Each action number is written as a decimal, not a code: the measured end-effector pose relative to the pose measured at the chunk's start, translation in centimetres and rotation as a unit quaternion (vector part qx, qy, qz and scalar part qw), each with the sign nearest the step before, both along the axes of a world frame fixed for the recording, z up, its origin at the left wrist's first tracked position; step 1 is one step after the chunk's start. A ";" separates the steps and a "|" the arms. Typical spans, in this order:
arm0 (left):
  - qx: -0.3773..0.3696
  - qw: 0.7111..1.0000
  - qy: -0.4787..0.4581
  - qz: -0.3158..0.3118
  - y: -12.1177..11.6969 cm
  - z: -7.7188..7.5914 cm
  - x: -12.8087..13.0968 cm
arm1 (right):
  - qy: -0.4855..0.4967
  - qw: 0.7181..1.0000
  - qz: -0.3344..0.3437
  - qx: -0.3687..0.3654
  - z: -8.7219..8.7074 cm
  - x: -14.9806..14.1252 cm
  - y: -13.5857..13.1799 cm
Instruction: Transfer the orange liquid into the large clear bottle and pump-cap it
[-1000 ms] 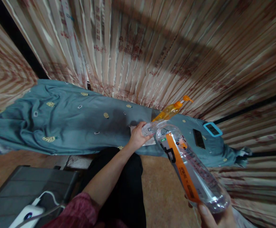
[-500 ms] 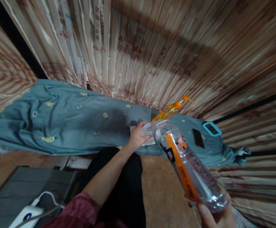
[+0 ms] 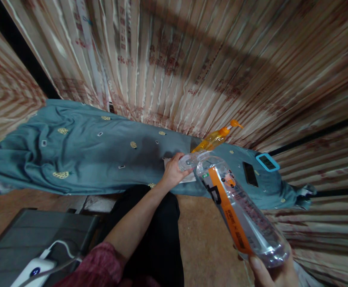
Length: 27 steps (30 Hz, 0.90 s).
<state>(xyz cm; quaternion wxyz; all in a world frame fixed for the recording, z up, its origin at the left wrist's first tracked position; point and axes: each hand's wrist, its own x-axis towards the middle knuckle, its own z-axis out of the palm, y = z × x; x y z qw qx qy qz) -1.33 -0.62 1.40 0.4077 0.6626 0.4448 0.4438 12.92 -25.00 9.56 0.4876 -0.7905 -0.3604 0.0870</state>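
Note:
My right hand (image 3: 272,269) grips the base end of a large clear plastic bottle (image 3: 242,211) with an orange and silver label. The bottle slants, its neck end pointing up and left in the view. At that end my left hand (image 3: 174,171) is closed around a small clear container (image 3: 188,161); whether it is a cup or a small bottle I cannot tell. The two clear pieces meet or overlap, and their exact contact is unclear. Beneath my left hand lies a white sheet (image 3: 188,178). Just behind stands a pump bottle (image 3: 212,140) of yellow liquid with an orange pump.
A teal cloth (image 3: 96,147) with pineapple prints covers the long narrow table. Toward its right end lie a dark phone (image 3: 250,174) and a blue-framed digital clock (image 3: 268,162). Pleated curtains (image 3: 174,59) hang behind. A white power bank (image 3: 34,271) with a cable rests on a grey stool (image 3: 9,239).

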 end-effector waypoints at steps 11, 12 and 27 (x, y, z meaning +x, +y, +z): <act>0.002 1.000 -0.005 0.002 0.0 0.1 0.0 | -0.035 0.999 0.008 -0.014 -0.5 1.2 -0.4; 0.002 1.000 -0.007 0.002 0.0 0.1 0.0 | -0.042 0.999 0.006 -0.019 -0.4 1.1 -0.3; 0.002 1.000 -0.002 0.002 0.1 -0.1 0.0 | -0.032 0.999 -0.002 -0.017 0.2 0.1 0.0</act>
